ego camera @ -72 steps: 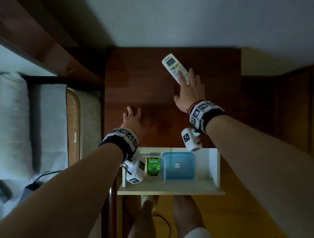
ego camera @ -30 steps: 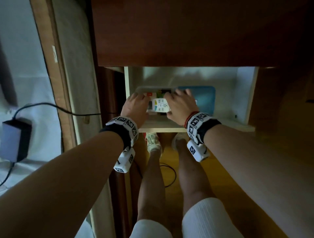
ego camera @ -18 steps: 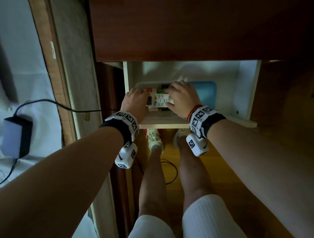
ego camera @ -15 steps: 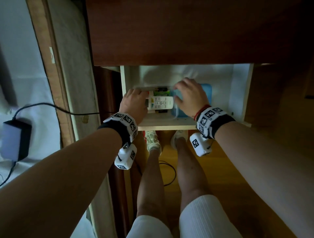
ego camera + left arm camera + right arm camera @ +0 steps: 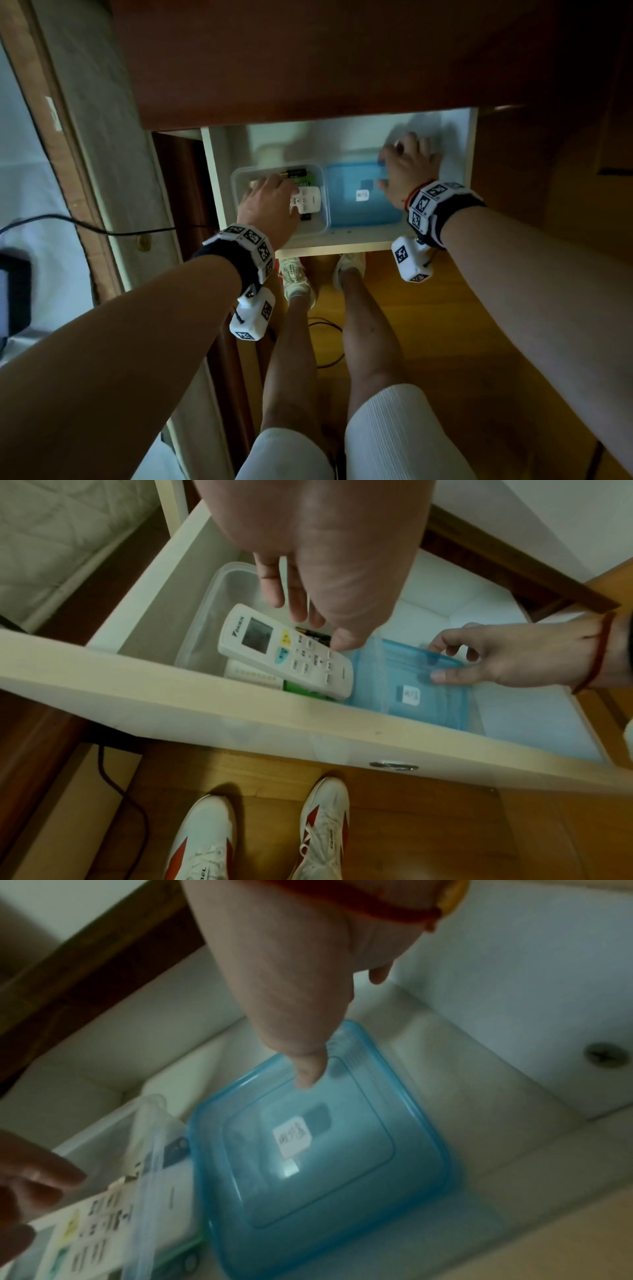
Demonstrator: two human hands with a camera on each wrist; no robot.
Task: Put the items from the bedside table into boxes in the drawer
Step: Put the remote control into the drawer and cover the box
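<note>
The white drawer [image 5: 342, 244] stands pulled out. At its left sits a clear box [image 5: 236, 178] with the white remote [image 5: 306, 202] lying aslant on batteries [image 5: 294, 172] and a green pack [image 5: 301, 691]. My left hand [image 5: 270, 202] hovers over this box with straight fingers, and one fingertip [image 5: 342, 642] touches the remote [image 5: 284, 653]. Right of the box lies a blue lid [image 5: 356, 209]. My right hand [image 5: 407, 168] pinches its far right corner, thumb on top [image 5: 441, 673] and fingers curled behind the edge. The right wrist view is blurred and shows the thumb on the lid [image 5: 325, 1177].
The dark wooden bedside table top [image 5: 308, 51] overhangs the drawer's back. A bed [image 5: 85, 102] lies at the left with a black cable [image 5: 102, 228] and a charger [image 5: 13, 294]. My legs and white shoes [image 5: 294, 277] stand on the wooden floor under the drawer's front.
The remote went from the table top into the clear box. My right hand let it go and moved right to the blue lid's far corner. My left hand stayed at the remote.
</note>
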